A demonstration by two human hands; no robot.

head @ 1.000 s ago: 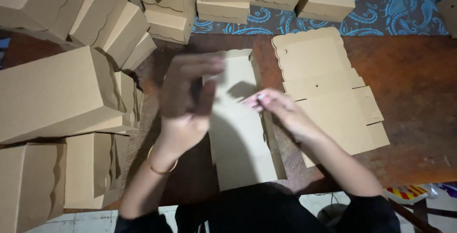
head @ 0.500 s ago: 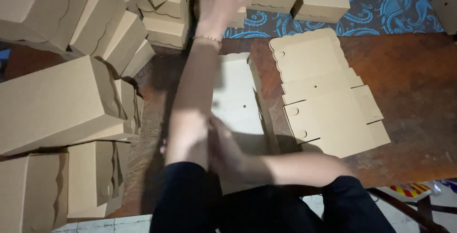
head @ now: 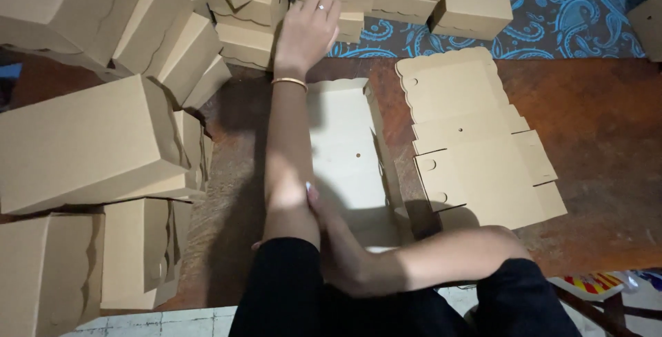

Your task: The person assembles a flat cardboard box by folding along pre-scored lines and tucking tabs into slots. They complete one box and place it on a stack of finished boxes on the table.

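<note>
My left hand (head: 307, 30) is stretched far forward, its palm and fingers flat on the folded brown boxes (head: 256, 9) stacked at the table's far edge. It wears a ring and a thin bangle and grips nothing. My right hand (head: 336, 239) lies close to my body. Its fingers rest beside my left forearm, on the near end of a partly folded cardboard carton (head: 345, 147) that lies lengthwise on the wooden table (head: 607, 137). Whether the right hand pinches the carton is hidden by my left arm.
A stack of flat scalloped carton blanks (head: 476, 140) lies to the right of the carton. Assembled brown boxes (head: 83, 144) are piled along the left side and the back. Blue patterned cloth (head: 572, 13) covers the far right.
My left hand left the carton and reached forward to the box pile at the back. My right hand drew back toward my body along the carton.
</note>
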